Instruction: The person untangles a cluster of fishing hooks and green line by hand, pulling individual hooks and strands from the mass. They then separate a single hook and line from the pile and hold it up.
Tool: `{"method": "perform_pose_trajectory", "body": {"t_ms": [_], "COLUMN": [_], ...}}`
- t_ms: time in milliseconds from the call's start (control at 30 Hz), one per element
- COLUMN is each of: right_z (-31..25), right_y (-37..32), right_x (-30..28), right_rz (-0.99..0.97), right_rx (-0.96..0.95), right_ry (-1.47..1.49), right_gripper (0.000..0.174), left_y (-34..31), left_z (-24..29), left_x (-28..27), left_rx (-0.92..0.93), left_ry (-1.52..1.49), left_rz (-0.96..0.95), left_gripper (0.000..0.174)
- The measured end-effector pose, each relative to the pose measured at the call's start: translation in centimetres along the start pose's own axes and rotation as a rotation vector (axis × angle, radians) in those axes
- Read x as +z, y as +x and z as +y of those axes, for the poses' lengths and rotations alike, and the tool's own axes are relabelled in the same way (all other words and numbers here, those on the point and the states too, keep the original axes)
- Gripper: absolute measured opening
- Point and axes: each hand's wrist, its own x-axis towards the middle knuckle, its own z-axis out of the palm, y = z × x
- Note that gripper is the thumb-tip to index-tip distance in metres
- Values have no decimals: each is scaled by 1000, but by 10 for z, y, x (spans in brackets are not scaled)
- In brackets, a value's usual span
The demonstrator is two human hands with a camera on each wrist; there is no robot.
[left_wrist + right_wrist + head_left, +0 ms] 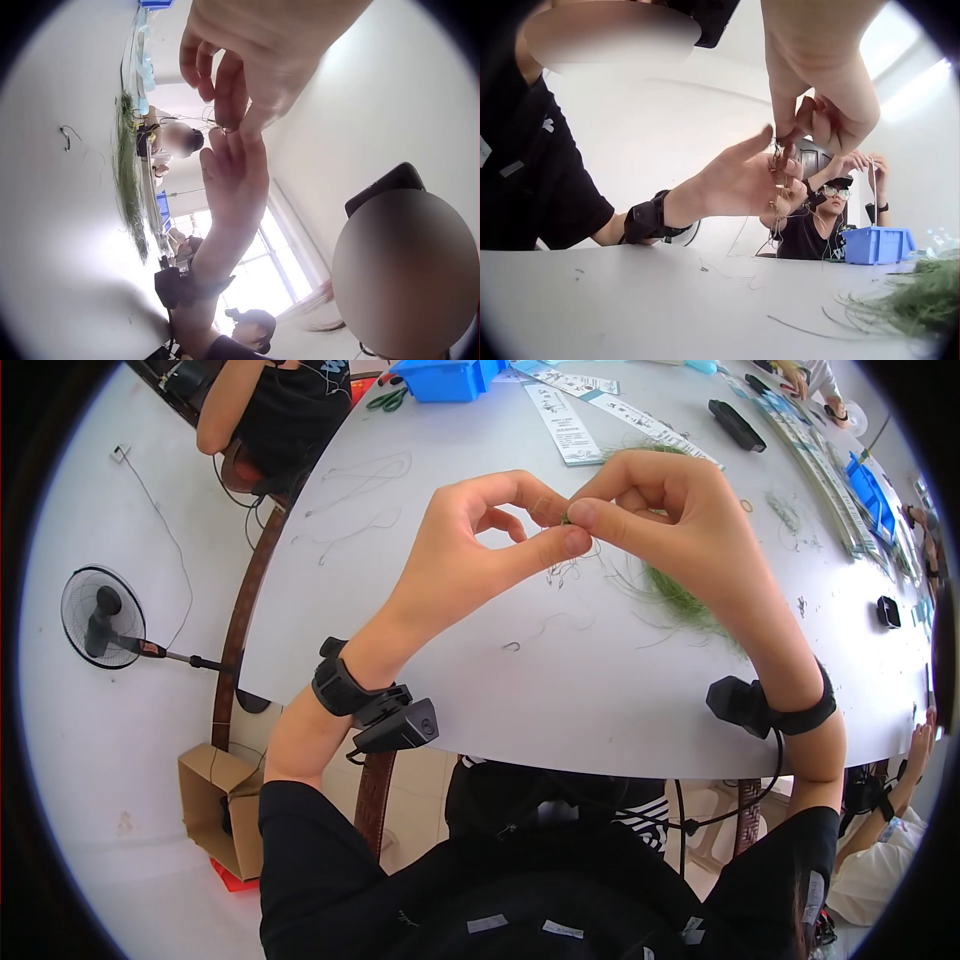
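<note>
Both hands meet fingertip to fingertip above the white table. My left hand (pixel 450 555) and my right hand (pixel 690 510) each pinch thin fishing line between thumb and index finger. Several small fishing hooks (pixel 778 161) dangle from that line in a cluster beside the left fingers. What lies right between the fingertips is mostly hidden. Beneath the right hand spreads a loose bundle of green line (pixel 685 600). A single hook (pixel 512 647) with a thin line lies on the table nearer my body.
Thin lines with hooks (pixel 345 525) lie on the table to the left. Printed paper strips (pixel 565 425), a blue bin (pixel 450 380) and green-handled scissors (pixel 388 400) are at the far side. A black case (pixel 736 425) sits at the back right. Other people sit around the table.
</note>
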Motion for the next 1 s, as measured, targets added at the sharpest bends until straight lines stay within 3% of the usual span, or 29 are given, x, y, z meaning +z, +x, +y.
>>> {"method": "perform_pose_trajectory", "body": {"t_ms": [133, 233, 333, 433, 533, 633, 733, 933, 1000], "right_z": [2, 12, -5, -3, 1, -2, -9, 7, 10], "right_y": [1, 9, 5, 7, 9, 6, 4, 8, 6], "right_x": [-4, -7, -22, -17, -11, -8, -8, -6, -8], "right_rz": [73, 185, 101, 171, 189, 193, 177, 227, 124], "right_rx": [-69, -328, -244, -309, -279, -216, -121, -176, -149], "right_ry": [-25, -78, -422, -363, -55, 32, 51, 54, -84], "right_gripper": [18, 18, 30, 29, 27, 26, 26, 16, 14], "left_y": [-1, -2, -2, -2, -2, -1, -1, -1, -2], "left_z": [-4, -2, 0, -1, -3, -5, -7, -8, -10], "left_x": [-2, -3, -4, -2, -2, -3, -6, -5, -6], "left_rx": [-77, -88, -116, -107, -91, -81, -130, -130, -139], "left_ry": [-56, -99, -140, -161, -192, -200, -234, -298, -277], "left_rz": [75, 125, 122, 137, 149, 148, 154, 175, 167], "left_gripper": [13, 13, 13, 15, 18, 20, 17, 19, 21]}}
